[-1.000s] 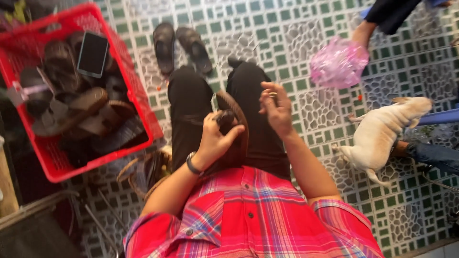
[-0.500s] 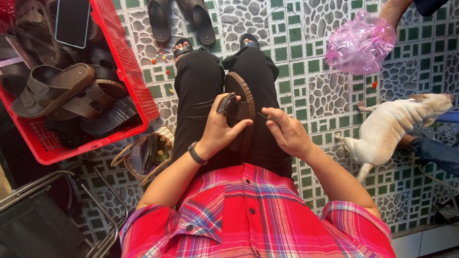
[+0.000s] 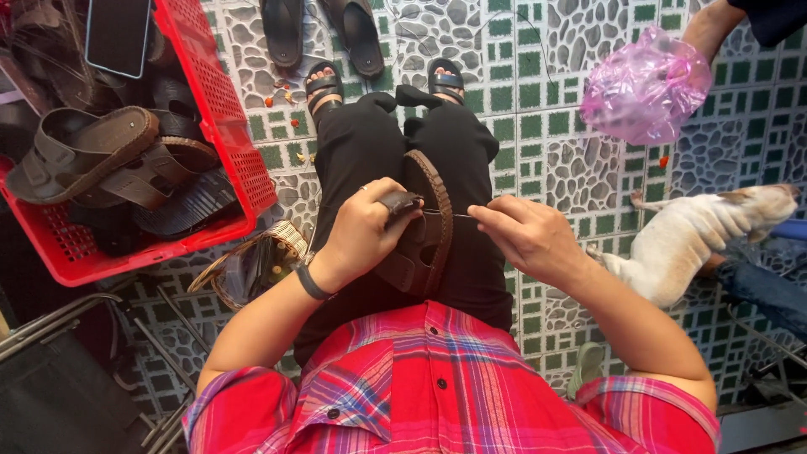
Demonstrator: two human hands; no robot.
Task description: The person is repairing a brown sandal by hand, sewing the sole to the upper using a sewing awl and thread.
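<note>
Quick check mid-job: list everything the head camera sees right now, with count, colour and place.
sandal in hand: one, brown, on the lap, held by both hands
crate: one, red, upper left, holds brown sandals
phone: one, black, lying in the crate
loose sandals: two, dark, on the tiled floor at top
basket: one, woven, floor beside the left knee
plastic bag: one, pink, upper right, held by another person's hand
dog: one, pale, at right
left hand: grips the sandal strap
right hand: fingers pinched at the sandal edge
</note>
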